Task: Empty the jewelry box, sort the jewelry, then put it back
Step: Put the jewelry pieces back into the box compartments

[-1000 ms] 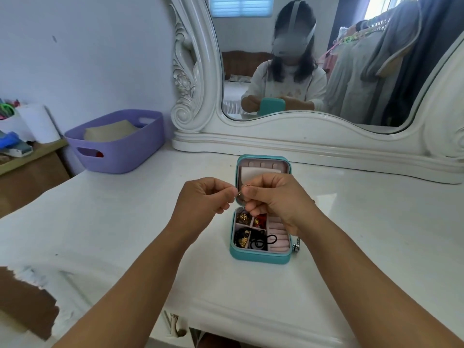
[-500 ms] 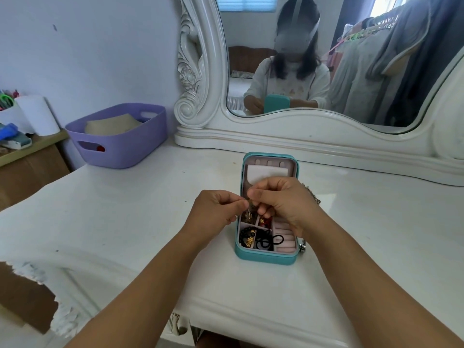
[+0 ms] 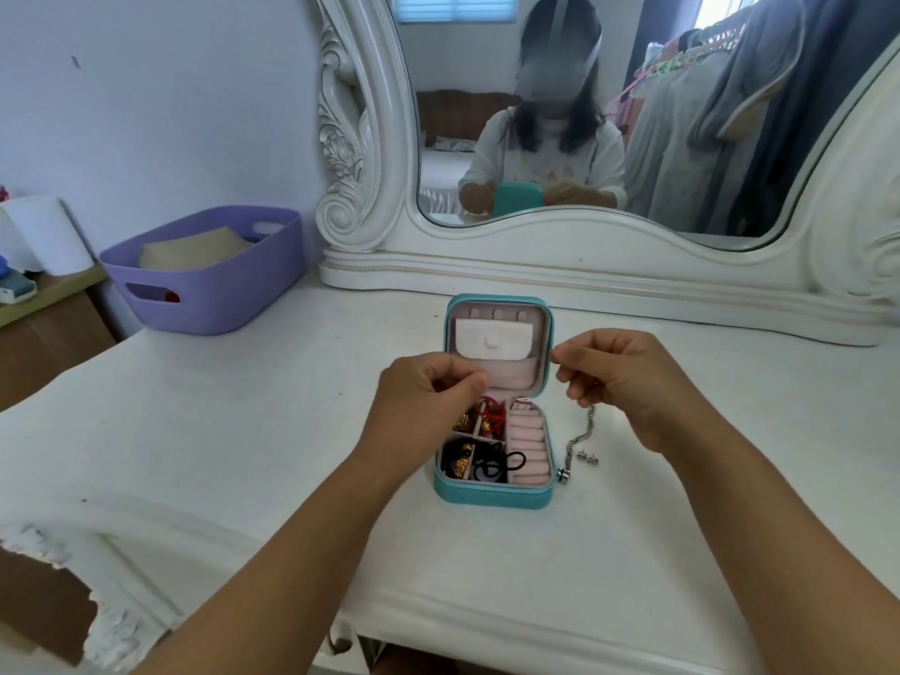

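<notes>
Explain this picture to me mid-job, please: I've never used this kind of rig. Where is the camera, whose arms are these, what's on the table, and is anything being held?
There is no machine here. One wide-angle camera sits on a person's head and looks forward and down, so the two bare arms are the wearer's own; the mirror behind reflects that person.

On the white dressing table stands a small teal jewelry box, lid open, with gold pieces, red items and black hair ties in its compartments. Beside the box's right edge lie a silver chain and small silver earrings.

The left hand is curled over the box; the right hand is curled above the chain. Whether either pinches anything is too small to tell. A purple basket stands at the far left.
</notes>
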Motion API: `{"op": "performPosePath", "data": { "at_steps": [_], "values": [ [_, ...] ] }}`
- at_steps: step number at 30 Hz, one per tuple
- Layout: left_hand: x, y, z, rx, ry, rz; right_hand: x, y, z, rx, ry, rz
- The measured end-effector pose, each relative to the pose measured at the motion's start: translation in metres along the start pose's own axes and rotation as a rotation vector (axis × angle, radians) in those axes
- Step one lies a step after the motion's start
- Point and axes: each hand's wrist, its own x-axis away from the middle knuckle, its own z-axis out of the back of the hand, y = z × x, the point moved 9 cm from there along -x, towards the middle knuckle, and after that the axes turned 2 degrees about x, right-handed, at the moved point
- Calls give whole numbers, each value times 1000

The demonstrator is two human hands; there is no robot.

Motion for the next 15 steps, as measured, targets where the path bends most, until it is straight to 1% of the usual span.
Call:
{"op": "performPosePath", "data": {
  "at_steps": [2, 4, 6, 8, 9, 11, 15],
  "values": [
    [6, 15, -22, -87, -64, -83, 1, 10, 19, 93, 54, -35],
    [12, 28, -48, -214, -139, -210, 3, 20, 30, 187, 52, -66],
    [17, 34, -74, -375, -229, -319, 6, 29, 31, 295, -4, -87],
    [20, 35, -95, -592, -306, -420, 11, 35, 29, 387, -75, -94],
    [21, 33, -103, -678, -339, -449, 14, 38, 26, 419, -110, -90],
    [23, 29, -109, -768, -378, -458, 20, 41, 21, 463, -181, -83],
    [26, 27, -108, -802, -393, -455, 25, 42, 15, 519, -246, -49]
  ]
}}
